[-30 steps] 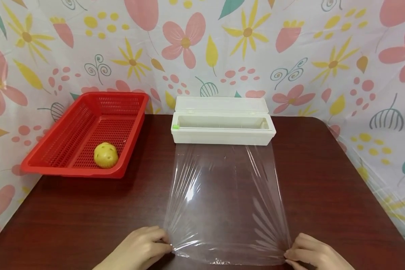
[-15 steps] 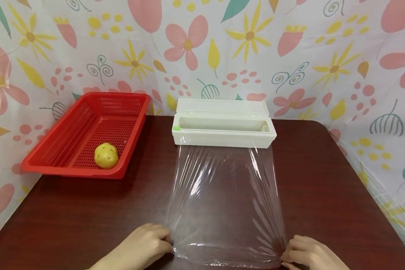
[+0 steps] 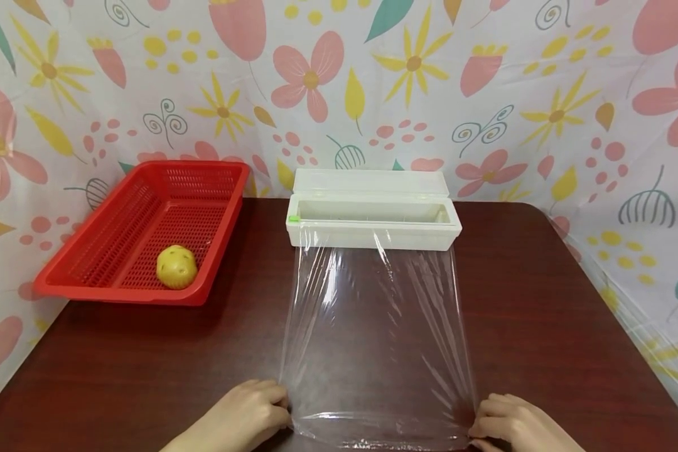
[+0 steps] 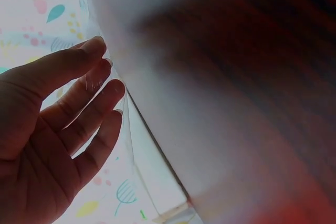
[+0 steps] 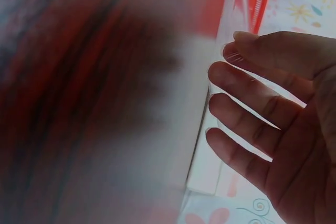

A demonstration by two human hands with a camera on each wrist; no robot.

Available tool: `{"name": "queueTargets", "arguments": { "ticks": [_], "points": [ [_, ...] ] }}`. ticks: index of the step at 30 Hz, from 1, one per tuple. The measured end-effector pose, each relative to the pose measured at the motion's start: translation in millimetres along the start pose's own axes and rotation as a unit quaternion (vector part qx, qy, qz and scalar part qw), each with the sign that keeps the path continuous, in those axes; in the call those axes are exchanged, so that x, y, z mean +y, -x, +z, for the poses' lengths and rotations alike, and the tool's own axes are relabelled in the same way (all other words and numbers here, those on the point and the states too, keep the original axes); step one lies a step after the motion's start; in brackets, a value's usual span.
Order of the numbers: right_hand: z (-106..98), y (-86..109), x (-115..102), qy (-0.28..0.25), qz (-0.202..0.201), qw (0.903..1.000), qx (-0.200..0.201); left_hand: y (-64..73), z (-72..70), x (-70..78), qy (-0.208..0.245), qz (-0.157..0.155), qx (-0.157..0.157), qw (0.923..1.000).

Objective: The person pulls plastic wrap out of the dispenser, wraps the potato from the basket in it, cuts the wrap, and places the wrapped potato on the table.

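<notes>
A sheet of clear plastic wrap runs from a white wrap dispenser box toward the table's near side. My left hand pinches its near left corner between thumb and fingers. At the near right corner my right hand pinches the wrap the same way. The sheet is stretched between box and hands, with creases fanning from the corners. In the left wrist view the thumb presses the film against the index finger. In the right wrist view the other fingers are spread, their tips at the film's edge.
The box's lid stands raised at the back, and a small green piece sits at its left end. A red plastic basket at the left holds a yellow potato-like lump. A floral curtain hangs behind the dark wooden table.
The right hand has shifted slightly left, so the wrap's near edge is a little narrower. The film now shows over the box's front face. Both hands keep their pinch; the head view tilted slightly.
</notes>
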State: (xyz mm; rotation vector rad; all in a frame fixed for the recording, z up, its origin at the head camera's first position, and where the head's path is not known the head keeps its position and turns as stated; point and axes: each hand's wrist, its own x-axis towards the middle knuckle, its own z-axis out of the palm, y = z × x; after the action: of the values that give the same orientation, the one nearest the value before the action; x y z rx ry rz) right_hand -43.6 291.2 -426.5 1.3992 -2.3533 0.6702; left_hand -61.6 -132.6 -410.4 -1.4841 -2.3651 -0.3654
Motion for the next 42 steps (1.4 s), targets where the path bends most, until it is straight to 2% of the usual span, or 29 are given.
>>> {"name": "queueTargets", "arguments": {
  "ticks": [5,11,16,22,27,31,35,39,42],
  "points": [
    [3.1,1.9,1.4,-0.005,0.009,0.9999,-0.010,1.7,2.3,-2.0,0.019,-0.004,-0.004,0.9998],
    [5.0,-1.7,2.5,0.037,0.013,0.9992,-0.001,1.0,1.8,-5.1,0.049,-0.019,-0.033,0.9981],
    [4.0,-2.7,3.0,0.047,0.024,0.9986,-0.008,0.8,0.7,-4.4,0.029,-0.023,-0.042,0.9984],
    [3.1,-0.2,6.5,0.026,0.017,0.9990,-0.033,2.3,2.7,-2.5,0.021,-0.036,-0.058,0.9975],
    [3.7,0.6,7.6,0.016,0.012,0.9991,-0.037,3.6,3.4,-1.7,0.016,-0.040,-0.067,0.9968],
    [2.6,1.8,7.2,-0.004,0.027,0.9985,-0.047,2.6,2.7,-1.3,0.012,-0.042,-0.071,0.9965],
    [2.8,3.7,5.6,-0.008,0.039,0.9987,-0.032,1.7,2.6,-0.5,0.010,-0.046,-0.074,0.9962],
    [5.1,5.0,4.9,0.011,0.023,0.9996,0.009,1.2,3.0,-0.2,0.011,-0.050,-0.078,0.9957],
    [5.5,6.3,6.1,0.007,0.012,0.9997,0.019,1.0,3.0,-0.3,0.022,-0.060,-0.086,0.9942]
  ]
}}
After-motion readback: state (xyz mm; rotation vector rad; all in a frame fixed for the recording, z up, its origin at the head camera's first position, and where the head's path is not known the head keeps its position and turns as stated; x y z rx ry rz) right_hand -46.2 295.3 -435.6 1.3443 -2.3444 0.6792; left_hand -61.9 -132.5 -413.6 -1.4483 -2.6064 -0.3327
